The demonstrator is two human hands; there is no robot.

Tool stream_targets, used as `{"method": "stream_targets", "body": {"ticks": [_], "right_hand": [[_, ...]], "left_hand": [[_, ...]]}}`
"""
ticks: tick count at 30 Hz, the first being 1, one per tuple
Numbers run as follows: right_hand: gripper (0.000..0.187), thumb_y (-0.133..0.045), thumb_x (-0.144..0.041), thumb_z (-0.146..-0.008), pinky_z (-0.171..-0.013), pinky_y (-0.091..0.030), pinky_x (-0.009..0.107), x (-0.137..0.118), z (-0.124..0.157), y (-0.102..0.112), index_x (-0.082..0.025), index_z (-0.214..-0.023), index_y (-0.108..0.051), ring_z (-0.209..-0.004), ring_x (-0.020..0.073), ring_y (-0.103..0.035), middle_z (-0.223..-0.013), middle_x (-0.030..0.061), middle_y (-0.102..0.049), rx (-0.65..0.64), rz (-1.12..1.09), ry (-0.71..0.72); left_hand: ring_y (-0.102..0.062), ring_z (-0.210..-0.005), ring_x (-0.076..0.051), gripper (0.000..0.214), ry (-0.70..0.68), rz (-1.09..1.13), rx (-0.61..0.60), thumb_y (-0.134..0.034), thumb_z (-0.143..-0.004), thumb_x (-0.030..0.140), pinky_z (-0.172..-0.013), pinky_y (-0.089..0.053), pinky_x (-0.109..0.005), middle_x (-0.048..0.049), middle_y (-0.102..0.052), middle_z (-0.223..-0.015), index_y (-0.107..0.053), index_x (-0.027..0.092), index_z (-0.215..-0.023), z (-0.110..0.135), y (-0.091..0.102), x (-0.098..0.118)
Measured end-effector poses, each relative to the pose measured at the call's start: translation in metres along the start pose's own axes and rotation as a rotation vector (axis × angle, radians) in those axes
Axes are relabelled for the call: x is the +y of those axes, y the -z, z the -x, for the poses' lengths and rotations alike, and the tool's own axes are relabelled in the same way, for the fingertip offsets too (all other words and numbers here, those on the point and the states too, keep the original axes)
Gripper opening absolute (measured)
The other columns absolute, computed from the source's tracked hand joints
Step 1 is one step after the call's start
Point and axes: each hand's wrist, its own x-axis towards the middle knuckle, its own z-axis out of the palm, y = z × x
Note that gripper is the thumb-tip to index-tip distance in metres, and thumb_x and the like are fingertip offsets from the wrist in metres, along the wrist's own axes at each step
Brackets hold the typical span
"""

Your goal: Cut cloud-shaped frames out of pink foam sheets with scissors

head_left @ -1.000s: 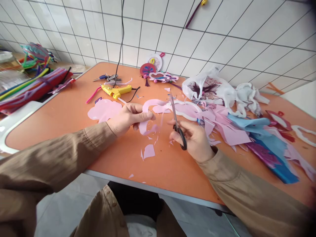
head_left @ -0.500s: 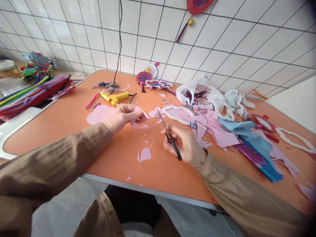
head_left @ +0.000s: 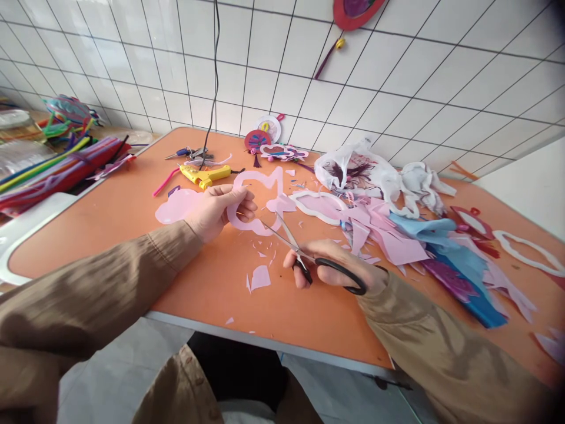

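Nearest, well right of and in front of the yellow glue gun, the right hand is gripping black-handled scissors, fingers curled through the loops, blades gaping. Just in front of the glue gun, the left hand is pinching a pink cloud outline, holding it above the orange table.

Both forearms, in tan sleeves (each cuff ends at the wrist), reach in from the lower corners toward each other. The left hand is lifted a little, its fingers curled and pinching a pink cutout. The right hand sits lower, fingers through the handles of scissors, whose blades stand apart.
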Motion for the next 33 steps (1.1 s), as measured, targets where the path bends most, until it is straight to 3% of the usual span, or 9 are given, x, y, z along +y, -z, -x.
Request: {"method": "stream_targets", "body": {"ticks": [3,8,12,15,19,25,27,30,33], "right_hand": [[0.071,-0.066,-0.086,-0.077,-0.064,-0.049,0.032,0.000,-0.002,0.006,-0.021,-0.105,-0.063,-0.065,0.0175,-0.063,-0.072,0.0026,-0.068,0.149,0.182,0.054],[0.045,-0.076,-0.059,-0.081,-0.061,-0.044,0.035,-0.007,-0.009,0.022,-0.024,-0.101,-0.057,-0.060,0.0215,-0.062,-0.069,0.0007,-0.067,0.682,0.885,-0.065],[0.037,-0.079,-0.042,-0.078,-0.066,-0.047,0.040,-0.008,-0.011,0.028,-0.022,-0.106,-0.067,-0.080,0.0348,-0.072,-0.085,0.0110,-0.075,0.671,1.261,-0.326],[0.027,-0.080,-0.042,-0.075,-0.070,-0.049,0.044,-0.007,-0.011,0.026,-0.022,-0.092,-0.074,-0.100,0.0418,-0.070,-0.100,0.0174,-0.076,0.584,1.423,-0.275],[0.023,-0.080,-0.044,-0.075,-0.058,-0.042,0.038,-0.010,-0.014,0.026,-0.023,-0.080,-0.072,-0.079,0.0322,-0.069,-0.086,0.0129,-0.074,0.503,1.355,-0.358],[0.049,-0.075,-0.025,-0.070,-0.056,-0.043,0.031,-0.014,-0.015,0.035,-0.023,-0.119,-0.072,-0.062,0.0196,-0.065,-0.076,0.0008,-0.073,0.323,1.029,-0.301],[0.039,-0.075,-0.023,-0.070,-0.058,-0.046,0.032,-0.016,-0.014,0.035,-0.023,-0.109,-0.075,-0.062,0.0195,-0.066,-0.076,0.0010,-0.073,0.368,0.945,-0.221],[0.015,-0.070,-0.035,-0.081,-0.066,-0.050,0.037,-0.025,-0.017,0.025,-0.022,-0.085,-0.074,-0.072,0.0235,-0.068,-0.074,0.0047,-0.073,0.608,0.893,-0.060],[0.028,-0.068,-0.042,-0.086,-0.079,-0.056,0.038,-0.039,-0.034,0.007,-0.022,-0.105,-0.075,-0.099,0.0257,-0.072,-0.108,0.0096,-0.079,0.657,0.688,0.209]], "left_hand": [[-0.065,-0.056,-0.014,0.040,0.016,-0.005,0.007,-0.093,-0.068,0.044,-0.061,-0.056,-0.029,-0.0070,-0.072,-0.069,-0.073,0.010,-0.076,0.000,0.002,0.003],[-0.063,-0.052,-0.012,0.033,0.034,-0.050,-0.053,-0.086,-0.077,0.040,-0.053,-0.051,-0.024,-0.0062,-0.069,-0.064,-0.071,0.011,-0.073,-0.004,0.010,0.008],[-0.056,-0.045,-0.011,0.042,0.039,-0.117,-0.162,-0.083,-0.079,0.052,-0.046,-0.043,-0.023,-0.0045,-0.062,-0.052,-0.070,0.013,-0.068,-0.009,0.017,0.009],[-0.052,-0.043,-0.011,0.049,0.052,-0.165,-0.229,-0.079,-0.081,0.059,-0.045,-0.039,-0.023,-0.0041,-0.059,-0.050,-0.067,0.015,-0.063,-0.010,0.020,0.010],[-0.049,-0.041,-0.010,0.055,0.091,-0.196,-0.287,-0.079,-0.077,0.067,-0.043,-0.036,-0.023,-0.0030,-0.057,-0.048,-0.068,0.016,-0.062,-0.010,0.020,0.011],[-0.047,-0.038,-0.008,0.052,0.097,-0.159,-0.291,-0.093,-0.061,0.061,-0.041,-0.033,-0.021,-0.0003,-0.056,-0.045,-0.074,0.014,-0.070,-0.007,0.014,0.013],[-0.047,-0.039,-0.008,0.050,0.103,-0.161,-0.298,-0.094,-0.061,0.059,-0.041,-0.033,-0.021,-0.0004,-0.056,-0.045,-0.075,0.014,-0.070,-0.006,0.013,0.014],[-0.046,-0.039,-0.008,0.046,0.105,-0.193,-0.332,-0.091,-0.065,0.056,-0.040,-0.030,-0.021,-0.0004,-0.056,-0.044,-0.075,0.014,-0.070,-0.005,0.011,0.016],[-0.045,-0.038,-0.008,0.042,0.138,-0.283,-0.361,-0.090,-0.068,0.053,-0.039,-0.031,-0.021,-0.0001,-0.056,-0.045,-0.076,0.014,-0.072,-0.002,0.009,0.019]]}}
